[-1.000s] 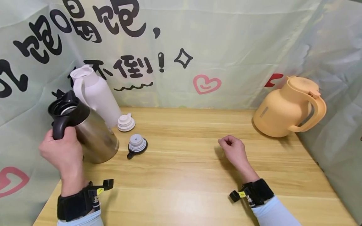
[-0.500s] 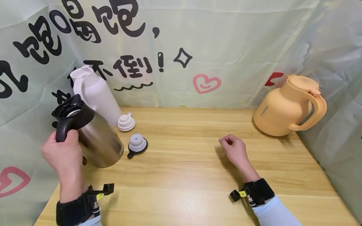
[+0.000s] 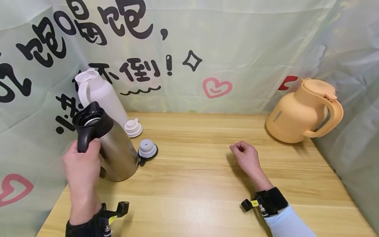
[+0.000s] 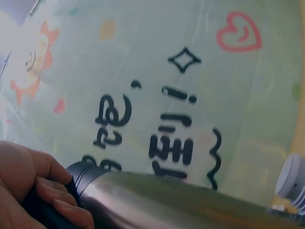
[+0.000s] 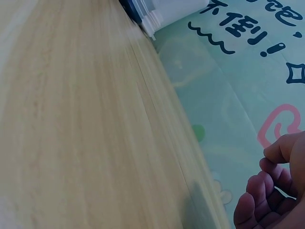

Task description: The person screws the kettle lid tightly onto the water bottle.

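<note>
A steel vacuum jug point(image 3: 119, 154) with a black collar and uncovered mouth stands at the left of the table in the head view. My left hand point(image 3: 83, 168) grips its black handle; the left wrist view shows the fingers point(image 4: 57, 195) curled round it. By the jug's base, seemingly touching it, lies a grey stopper with a black rim point(image 3: 147, 149). A white stopper point(image 3: 133, 127) lies behind that, beside a white vacuum jug point(image 3: 105, 95) with its mouth uncovered. My right hand point(image 3: 247, 156), loosely curled, holds nothing and rests near the table's middle right.
A yellow vacuum jug point(image 3: 296, 113) with its lid on stands at the back right, handle to the right. Printed cloth point(image 3: 251, 59) walls in the wooden table point(image 3: 201, 197) at the back and both sides.
My left hand has moved the steel jug to the right and nearer to me, up to the black-rimmed stopper, which has shifted slightly right. The right hand stays still.
</note>
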Tool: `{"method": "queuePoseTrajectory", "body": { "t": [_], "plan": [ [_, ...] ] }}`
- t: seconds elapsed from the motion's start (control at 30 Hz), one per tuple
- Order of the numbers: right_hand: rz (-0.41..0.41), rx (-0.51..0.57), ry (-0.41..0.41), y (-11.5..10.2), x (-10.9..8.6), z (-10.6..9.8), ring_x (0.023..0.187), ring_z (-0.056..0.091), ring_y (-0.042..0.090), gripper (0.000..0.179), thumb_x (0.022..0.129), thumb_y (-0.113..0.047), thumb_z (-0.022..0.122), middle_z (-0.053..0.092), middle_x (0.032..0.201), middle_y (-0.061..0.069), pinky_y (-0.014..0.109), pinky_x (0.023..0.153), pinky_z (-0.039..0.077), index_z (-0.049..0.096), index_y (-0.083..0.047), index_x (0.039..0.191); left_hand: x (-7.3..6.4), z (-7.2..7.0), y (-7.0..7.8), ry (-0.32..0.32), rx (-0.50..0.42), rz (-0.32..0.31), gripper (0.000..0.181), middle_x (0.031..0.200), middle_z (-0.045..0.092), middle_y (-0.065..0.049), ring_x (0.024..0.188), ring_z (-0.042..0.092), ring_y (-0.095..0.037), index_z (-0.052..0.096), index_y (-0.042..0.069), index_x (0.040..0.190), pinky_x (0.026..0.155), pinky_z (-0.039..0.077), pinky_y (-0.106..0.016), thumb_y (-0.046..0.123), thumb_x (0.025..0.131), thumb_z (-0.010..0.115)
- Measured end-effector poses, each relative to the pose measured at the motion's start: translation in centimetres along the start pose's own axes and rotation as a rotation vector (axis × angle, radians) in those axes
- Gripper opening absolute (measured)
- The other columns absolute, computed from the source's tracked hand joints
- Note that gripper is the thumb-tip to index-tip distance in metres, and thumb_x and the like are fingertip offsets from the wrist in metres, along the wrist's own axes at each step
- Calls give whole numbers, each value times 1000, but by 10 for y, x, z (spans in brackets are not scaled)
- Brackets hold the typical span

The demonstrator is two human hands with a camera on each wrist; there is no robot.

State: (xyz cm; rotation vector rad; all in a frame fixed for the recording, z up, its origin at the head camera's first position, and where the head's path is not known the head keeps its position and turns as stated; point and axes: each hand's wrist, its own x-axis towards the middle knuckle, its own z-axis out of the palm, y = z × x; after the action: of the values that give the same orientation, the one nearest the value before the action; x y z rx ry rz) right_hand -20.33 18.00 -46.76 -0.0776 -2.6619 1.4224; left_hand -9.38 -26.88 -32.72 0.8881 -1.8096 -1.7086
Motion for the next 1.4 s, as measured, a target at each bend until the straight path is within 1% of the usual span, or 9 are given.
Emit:
{"method": "queuePoseTrajectory", "body": {
  "t": [0.17, 0.33, 0.4, 0.67, 0.83, 0.93, 1.07, 1.17, 1.4],
  "plan": [
    [-1, 5, 1, 1, 0, 0, 74, 53, 22, 30, 103, -33, 66, 60, 81, 5, 28, 63, 44, 72, -4, 95, -16, 12, -4, -53, -52, 34, 23, 61, 51, 0, 52, 49, -18, 62, 7, 89, 45, 35, -31, 27, 97, 72],
    [5, 12, -3, 2, 0, 1, 73, 53, 21, 31, 103, -33, 66, 60, 81, 5, 28, 62, 44, 72, -4, 95, -26, 21, -8, -76, 35, 73, 25, 62, 55, 1, 55, 55, -16, 63, 11, 92, 47, 40, -29, 33, 97, 74],
    [9, 15, -3, 2, 0, 1, 74, 53, 21, 31, 103, -33, 66, 60, 82, 5, 28, 62, 43, 72, -4, 96, -31, 26, -9, -86, 82, 106, 26, 63, 57, 2, 57, 57, -15, 64, 13, 91, 47, 41, -29, 37, 97, 74],
    [8, 26, -1, 1, 0, -1, 72, 53, 20, 29, 103, -32, 66, 60, 82, 5, 28, 60, 44, 72, -4, 96, -56, 48, -13, -178, 104, 240, 24, 57, 54, 2, 49, 51, -14, 67, 11, 90, 43, 39, -28, 33, 97, 75],
    [10, 38, -9, 0, -1, -3, 71, 54, 20, 30, 103, -31, 66, 60, 80, 4, 28, 59, 45, 71, -2, 98, -67, 63, -15, -229, 153, 327, 14, 59, 52, 4, 56, 52, -16, 72, 14, 91, 48, 40, -29, 27, 96, 74],
    [14, 43, -12, -1, -1, -4, 69, 54, 19, 30, 104, -30, 66, 61, 80, 4, 28, 58, 45, 71, -1, 98, -73, 73, -15, -284, 138, 352, 10, 60, 52, 3, 58, 51, -18, 73, 13, 91, 49, 39, -29, 22, 95, 73],
    [16, 48, -6, -1, -1, -6, 66, 55, 18, 29, 104, -29, 66, 61, 80, 6, 28, 56, 46, 71, -2, 98, -79, 91, -17, -366, 107, 385, 12, 60, 50, 2, 56, 48, -19, 70, 10, 84, 49, 37, -29, 17, 92, 73],
    [21, 54, -11, -1, -1, -6, 67, 56, 19, 30, 104, -31, 66, 62, 82, 8, 28, 57, 46, 70, -2, 99, -80, 106, -19, -411, 99, 407, 11, 62, 50, 2, 58, 48, -18, 69, 11, 81, 51, 36, -28, 16, 90, 72],
    [28, 67, -15, 1, -2, -6, 74, 63, 28, 33, 104, -33, 66, 68, 91, 22, 27, 56, 46, 71, -1, 102, -76, 139, -15, -501, 91, 475, 12, 62, 47, 2, 57, 45, -18, 67, 15, 77, 52, 33, -28, 19, 88, 70]
  ]
}}
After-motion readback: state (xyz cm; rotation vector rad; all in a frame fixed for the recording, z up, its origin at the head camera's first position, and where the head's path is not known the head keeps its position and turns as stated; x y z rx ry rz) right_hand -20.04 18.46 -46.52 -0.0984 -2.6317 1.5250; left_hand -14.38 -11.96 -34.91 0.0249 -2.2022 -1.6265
